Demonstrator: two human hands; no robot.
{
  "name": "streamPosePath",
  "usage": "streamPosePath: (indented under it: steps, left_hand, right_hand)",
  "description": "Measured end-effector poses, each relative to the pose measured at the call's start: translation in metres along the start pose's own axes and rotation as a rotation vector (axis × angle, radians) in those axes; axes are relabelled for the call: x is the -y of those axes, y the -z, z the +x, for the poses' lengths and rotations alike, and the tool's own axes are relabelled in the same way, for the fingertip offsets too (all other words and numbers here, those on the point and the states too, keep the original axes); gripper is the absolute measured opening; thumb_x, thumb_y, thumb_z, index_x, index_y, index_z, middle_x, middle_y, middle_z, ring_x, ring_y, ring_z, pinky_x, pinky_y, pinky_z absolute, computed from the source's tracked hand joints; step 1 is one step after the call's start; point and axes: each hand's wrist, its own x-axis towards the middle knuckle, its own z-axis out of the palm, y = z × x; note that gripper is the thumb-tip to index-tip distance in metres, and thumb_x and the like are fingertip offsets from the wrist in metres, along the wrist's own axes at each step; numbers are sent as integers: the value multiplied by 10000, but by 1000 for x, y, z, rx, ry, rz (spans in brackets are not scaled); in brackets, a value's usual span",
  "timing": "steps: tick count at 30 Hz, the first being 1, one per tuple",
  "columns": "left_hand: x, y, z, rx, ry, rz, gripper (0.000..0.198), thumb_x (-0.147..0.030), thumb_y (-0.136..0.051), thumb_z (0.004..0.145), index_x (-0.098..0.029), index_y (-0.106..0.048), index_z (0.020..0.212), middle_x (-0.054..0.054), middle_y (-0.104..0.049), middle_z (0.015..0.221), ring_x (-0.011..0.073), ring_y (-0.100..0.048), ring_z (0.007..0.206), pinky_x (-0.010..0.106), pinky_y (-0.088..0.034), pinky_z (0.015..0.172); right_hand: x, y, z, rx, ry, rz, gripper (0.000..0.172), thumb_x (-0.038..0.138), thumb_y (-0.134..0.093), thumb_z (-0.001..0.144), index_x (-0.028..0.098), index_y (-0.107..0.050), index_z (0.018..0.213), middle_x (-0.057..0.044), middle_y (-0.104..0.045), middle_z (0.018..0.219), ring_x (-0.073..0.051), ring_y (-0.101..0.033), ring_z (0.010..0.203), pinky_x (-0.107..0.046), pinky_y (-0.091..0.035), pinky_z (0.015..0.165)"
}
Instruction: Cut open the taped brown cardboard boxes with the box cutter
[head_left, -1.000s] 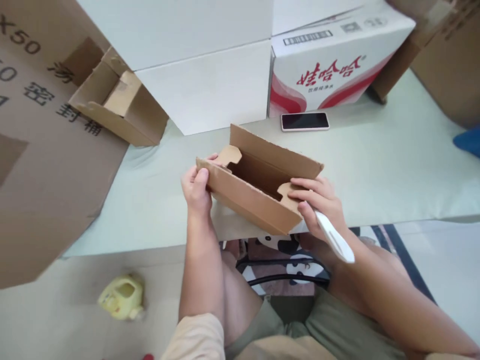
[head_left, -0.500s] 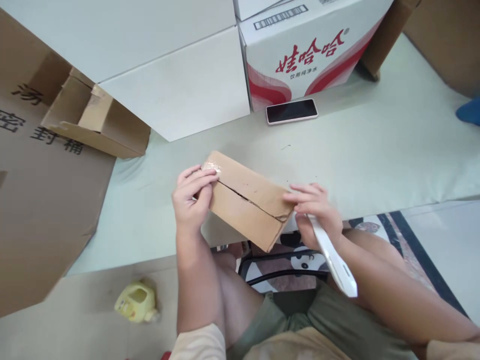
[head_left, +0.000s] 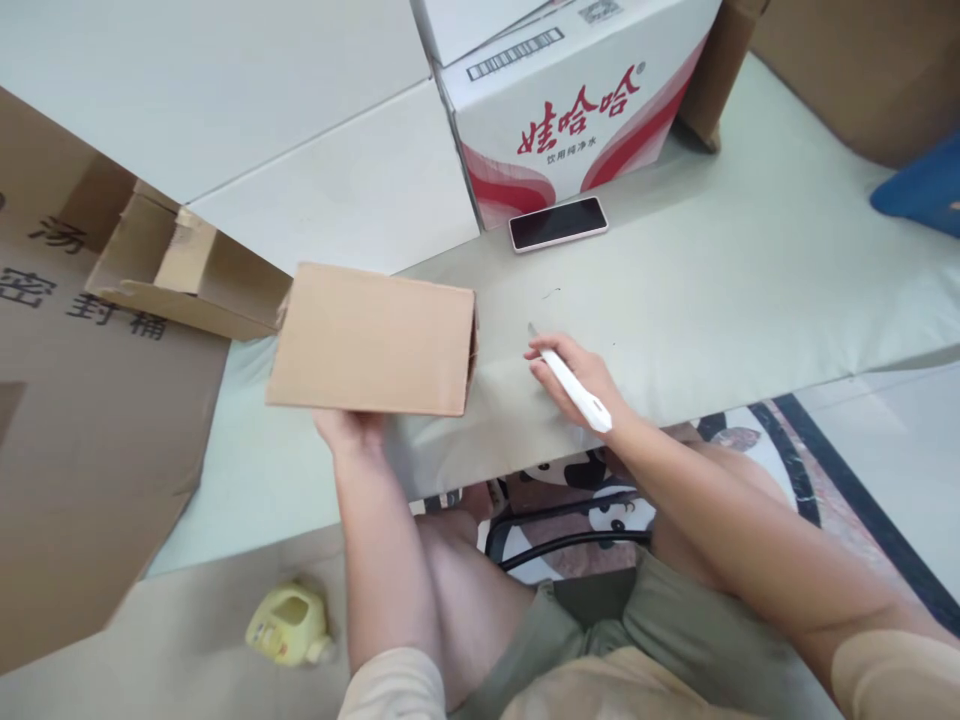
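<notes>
A small brown cardboard box [head_left: 375,340] is raised over the left part of the table, a broad plain face toward me. My left hand [head_left: 351,432] holds it from beneath, its fingers hidden behind the box. To the right, my right hand [head_left: 571,378] is closed around a white-handled utility knife [head_left: 574,388]. The knife's short blade points away from me, apart from the box.
A pink-edged phone [head_left: 559,224] lies before a white and red carton [head_left: 570,140]. White boxes [head_left: 337,190] and an opened brown carton [head_left: 187,265] stand at the back left. A yellow jug [head_left: 291,622] sits on the floor. Something blue [head_left: 919,190] is at far right.
The box has moved left and been turned, so its seam no longer faces me. My right hand has let go of the box and swung the knife's tip forward.
</notes>
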Motion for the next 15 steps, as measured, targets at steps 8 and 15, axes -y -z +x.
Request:
streamPosePath:
  steps: [8, 15]
  left_hand:
    - [8, -17, -12, 116, 329, -41, 558, -763, -675, 770, -247, -740, 972, 115, -805, 1026, 308, -759, 1042, 370, -649, 772]
    - [9, -9, -20, 363, 412, -20, 750, -913, -544, 772, -219, -772, 945, 132, -770, 783, 348, -782, 921, 419, -649, 743]
  right_hand:
    - [9, -23, 6, -80, 397, -48, 225, 352, -569, 946, 278, -611, 1154, -116, -750, 1333, -315, -514, 1493, -619, -405, 1176]
    - [27, -18, -13, -219, 442, 231, 157, 322, -523, 977, 300, -562, 1127, -83, -797, 1223, -268, -628, 1380, -579, -449, 1188]
